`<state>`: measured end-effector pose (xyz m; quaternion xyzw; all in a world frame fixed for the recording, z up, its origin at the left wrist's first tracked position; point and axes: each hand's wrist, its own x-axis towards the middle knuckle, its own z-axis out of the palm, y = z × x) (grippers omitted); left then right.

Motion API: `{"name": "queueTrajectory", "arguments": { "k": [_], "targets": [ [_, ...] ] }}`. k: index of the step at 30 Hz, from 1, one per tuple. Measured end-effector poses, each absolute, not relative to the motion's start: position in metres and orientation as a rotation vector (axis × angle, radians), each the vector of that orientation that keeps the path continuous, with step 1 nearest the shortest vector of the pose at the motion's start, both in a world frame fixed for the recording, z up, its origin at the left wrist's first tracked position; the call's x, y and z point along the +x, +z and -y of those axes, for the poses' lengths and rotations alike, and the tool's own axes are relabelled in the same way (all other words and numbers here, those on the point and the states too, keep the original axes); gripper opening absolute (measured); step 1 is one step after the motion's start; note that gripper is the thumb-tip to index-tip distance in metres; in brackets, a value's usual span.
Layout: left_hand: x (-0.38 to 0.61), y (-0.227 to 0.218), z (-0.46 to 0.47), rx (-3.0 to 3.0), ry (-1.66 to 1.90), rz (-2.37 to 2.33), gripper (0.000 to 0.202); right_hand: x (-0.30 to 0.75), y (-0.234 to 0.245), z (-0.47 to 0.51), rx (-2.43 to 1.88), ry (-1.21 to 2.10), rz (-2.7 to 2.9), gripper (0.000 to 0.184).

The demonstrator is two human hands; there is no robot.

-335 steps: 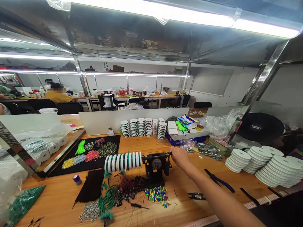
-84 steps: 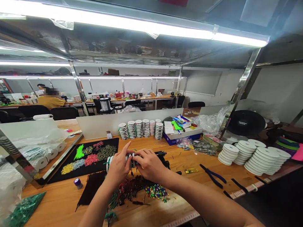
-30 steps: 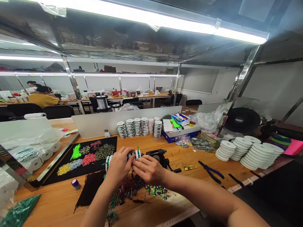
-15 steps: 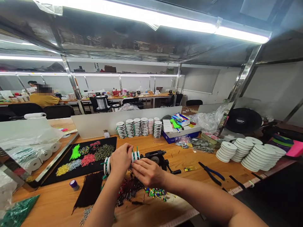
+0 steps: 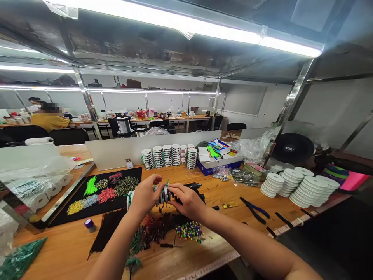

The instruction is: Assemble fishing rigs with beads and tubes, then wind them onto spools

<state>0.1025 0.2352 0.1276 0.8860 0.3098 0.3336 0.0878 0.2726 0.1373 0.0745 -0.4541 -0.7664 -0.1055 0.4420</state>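
Observation:
A row of white spools [image 5: 164,195] wound with green and dark line sits on a black hand-cranked winder [image 5: 196,187]. My left hand [image 5: 147,193] is closed over the row from the left, its thumb and fingers at the spools. From the right, my right hand [image 5: 186,199] closes its fingers on the spool at the row's right end. A short green piece sticks up between my fingertips. Part of the row shows left of my left wrist. Below my hands lie a pile of dark and red small parts [image 5: 157,229] and a heap of multicoloured beads [image 5: 190,231].
A black mat [image 5: 84,186] with coloured piles lies at left, near a purple-capped container [image 5: 89,224]. Stacked wound spools [image 5: 159,156] stand at the back. Pliers [image 5: 255,210] and white spool stacks [image 5: 305,190] are at right. A person [image 5: 49,116] sits beyond the divider.
My hands have shifted slightly apart, showing more of the dark-wound spools between them. My right fingers have moved up onto the spool. The view has shifted slightly.

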Motion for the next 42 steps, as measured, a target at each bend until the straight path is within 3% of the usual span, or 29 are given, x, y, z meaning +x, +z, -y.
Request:
{"name": "queueTrajectory", "arguments": {
  "k": [5, 10, 20, 26, 42],
  "targets": [
    [0.081, 0.102, -0.219, 2.694, 1.183, -0.675, 0.026, 0.280, 0.081, -0.141, -1.090, -0.220, 1.934, 0.033],
    [0.071, 0.093, -0.220, 2.715, 1.270, -0.556, 0.024, 0.282, 0.084, -0.147, -1.099, -0.456, 1.946, 0.015],
    [0.085, 0.100, -0.218, 2.722, 1.268, -0.736, 0.015, 0.274, 0.080, -0.150, -1.191, -0.589, 1.971, 0.016],
    [0.085, 0.108, -0.222, 2.819, 1.151, -0.720, 0.035, 0.283, 0.088, -0.157, -1.263, -0.518, 2.051, 0.011],
    [0.089, 0.108, -0.227, 2.938, 1.072, -0.620, 0.028, 0.318, 0.152, -0.143, -1.181, -0.276, 2.266, 0.010]
  ]
}}
